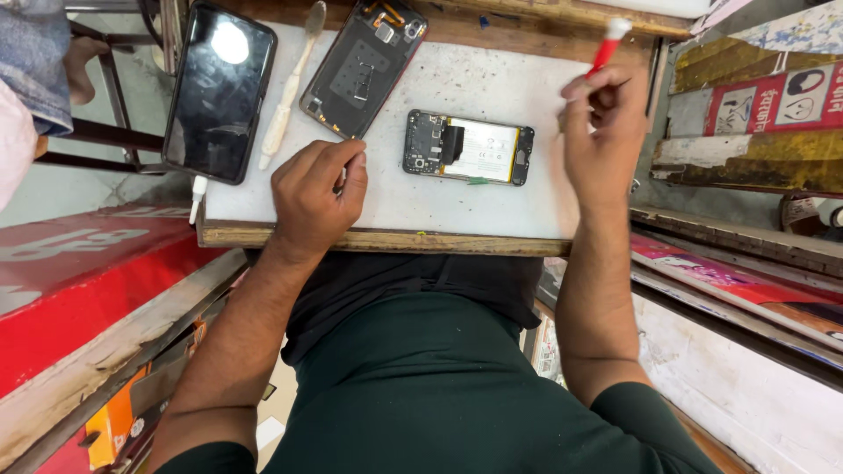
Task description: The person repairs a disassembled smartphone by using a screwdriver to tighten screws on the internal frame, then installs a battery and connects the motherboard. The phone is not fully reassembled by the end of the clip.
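An opened phone body (pixel 468 147) with a white battery and bare circuit board lies flat in the middle of the white work board (pixel 457 88). My left hand (pixel 316 195) rests on the board just left of it, fingers pinched on a small thin metal tool (pixel 340 180) that is mostly hidden. My right hand (pixel 606 123) is raised to the right of the phone body and grips a red-handled tool with a white cap (pixel 608 39), held upright.
A phone back cover (pixel 364 66) lies at the board's far middle. A black phone screen (pixel 219 92) and a white brush (pixel 290 96) lie at far left. A red counter (pixel 79 281) is left, wooden shelves (pixel 746 158) right.
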